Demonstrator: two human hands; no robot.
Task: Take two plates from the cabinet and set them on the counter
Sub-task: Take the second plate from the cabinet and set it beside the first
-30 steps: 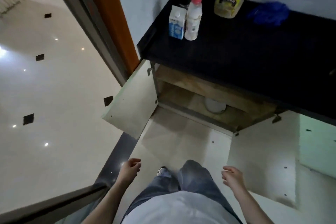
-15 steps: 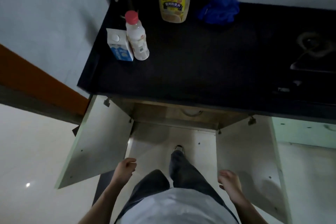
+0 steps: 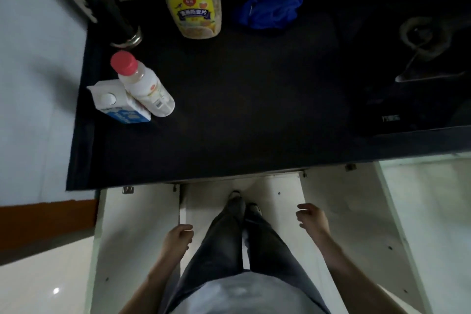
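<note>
I look straight down on the black counter (image 3: 254,115). Below its front edge both white cabinet doors stand swung out, the left door (image 3: 137,227) and the right door (image 3: 356,211). The counter hides the cabinet's inside, and no plate is in view. My left hand (image 3: 178,237) hangs with loosely curled fingers at the inner edge of the left door and holds nothing. My right hand (image 3: 312,219) hovers over the right door, fingers relaxed and empty. My legs stand between the doors.
On the counter's left side stand a red-capped bottle (image 3: 145,86), a small carton (image 3: 119,104) and a dark utensil holder (image 3: 112,15). An oat jar (image 3: 193,7) and a blue cloth (image 3: 272,5) sit at the back. A hob burner (image 3: 420,41) lies right.
I have stepped up to the counter, and the view has swung from the side to straight above it. The cabinet's inside with a white round thing has dropped out of sight. Both hands stay empty.
</note>
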